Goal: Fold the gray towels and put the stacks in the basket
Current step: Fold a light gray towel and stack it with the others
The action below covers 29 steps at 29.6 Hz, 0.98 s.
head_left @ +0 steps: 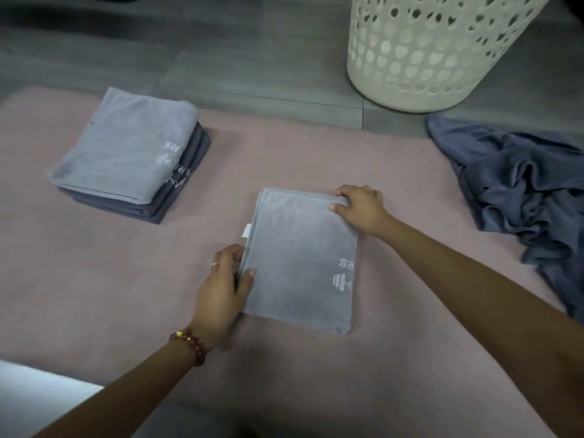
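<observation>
Both hands hold the one folded towel (300, 257), which lies flat on the pink mat (94, 295). The left hand (221, 286) grips its near left edge, thumb on top and fingers curled at the edge. The right hand (360, 207) pinches its far right corner, likely to keep the layers together for a lift. Beyond and left of the left hand sits one stack (132, 153) of folded towels, about four by the edges that show; the fresh one probably belongs on top. Right of the right hand lies one crumpled heap (521, 191) of unfolded towels, count unclear. One basket (436, 52) stands beyond the right hand, its inside hidden
</observation>
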### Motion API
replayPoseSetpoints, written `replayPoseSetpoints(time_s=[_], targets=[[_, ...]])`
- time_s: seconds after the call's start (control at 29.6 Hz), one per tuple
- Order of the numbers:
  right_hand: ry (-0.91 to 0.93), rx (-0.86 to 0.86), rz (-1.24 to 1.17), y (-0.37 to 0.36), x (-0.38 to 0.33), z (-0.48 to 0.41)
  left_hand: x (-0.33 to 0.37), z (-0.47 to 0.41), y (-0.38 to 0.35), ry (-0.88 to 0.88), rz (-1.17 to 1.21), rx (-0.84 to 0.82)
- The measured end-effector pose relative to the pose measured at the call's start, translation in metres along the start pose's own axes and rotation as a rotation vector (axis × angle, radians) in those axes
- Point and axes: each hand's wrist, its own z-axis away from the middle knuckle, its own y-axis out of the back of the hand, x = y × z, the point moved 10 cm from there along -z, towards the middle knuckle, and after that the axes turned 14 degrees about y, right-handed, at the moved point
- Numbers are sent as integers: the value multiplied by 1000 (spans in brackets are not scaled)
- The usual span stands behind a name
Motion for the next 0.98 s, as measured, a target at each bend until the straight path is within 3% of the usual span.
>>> replayPoseSetpoints(time_s=[0.14,0.24,0.34,0.44,0.57,0.68,0.78,0.88,0.98], targets=[[-114,77,-143,-5,22,8,-4,-3,-5,58,-6,1],[-120,234,-216,1,20,16,-1,-5,-5,45,-136,45],[-217,373,-393,2,17,39,-8,-9,-11,107,-99,-65],[-300,314,-558,-18,12,64,-1,-17,-16,93,-87,-227],[-312,271,-782,-39,-1,99,8,-21,-34,140,-338,-452],[-232,251,-857,-48,-17,115,5,-24,-36,248,-297,-420],[-84,210,-857,-47,-36,117,-7,-23,-40,376,-80,-445],[2,169,-822,-42,-50,116,-5,-18,-37,292,11,-377],[-32,173,-854,-40,-52,117,-1,-6,-26,199,89,-278]])
